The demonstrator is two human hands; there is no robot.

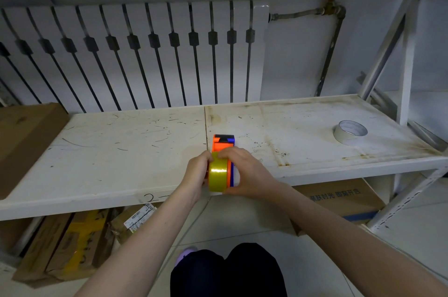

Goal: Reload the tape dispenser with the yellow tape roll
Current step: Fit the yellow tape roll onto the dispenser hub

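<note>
The orange and blue tape dispenser (222,142) stands on the white shelf (121,151) near its front edge, with its nose pointing away from me. The yellow tape roll (217,175) sits upright in the dispenser's near end. My left hand (196,173) grips the roll and dispenser from the left side. My right hand (244,170) holds them from the right, with fingers curled over the top of the roll. A strip of yellow tape runs up from the roll under my right fingers.
A near-empty white tape core (350,131) lies on the shelf at the right. A brown cardboard box (26,136) rests on the shelf's left end. More boxes (344,199) sit under the shelf. A radiator (135,54) stands behind, and a shelf upright (397,42) rises at the right.
</note>
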